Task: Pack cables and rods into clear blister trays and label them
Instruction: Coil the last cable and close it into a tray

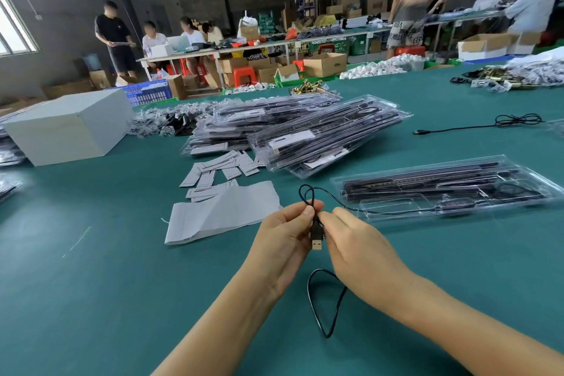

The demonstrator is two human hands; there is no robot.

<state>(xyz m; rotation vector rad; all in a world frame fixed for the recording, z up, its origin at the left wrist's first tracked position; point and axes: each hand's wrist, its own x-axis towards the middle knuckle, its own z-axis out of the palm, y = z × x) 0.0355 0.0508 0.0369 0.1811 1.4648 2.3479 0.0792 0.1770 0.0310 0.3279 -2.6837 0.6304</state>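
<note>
My left hand (pixel 285 232) and my right hand (pixel 355 238) meet over the green table and both pinch a thin black USB cable (pixel 317 230). Its metal plug hangs down between my fingers. One loop stands above my left fingers, another droops below my wrists. The cable runs right into an open clear blister tray (pixel 396 207) holding black rods (pixel 427 185) and an inline controller. Loose white labels (pixel 219 171) lie to the left of it.
Piles of filled blister packs (pixel 305 137) lie beyond my hands. A white box (pixel 67 128) stands at the left, a torn label backing sheet (pixel 219 214) near my left hand, another black cable (pixel 488 125) at the right. People work at far tables.
</note>
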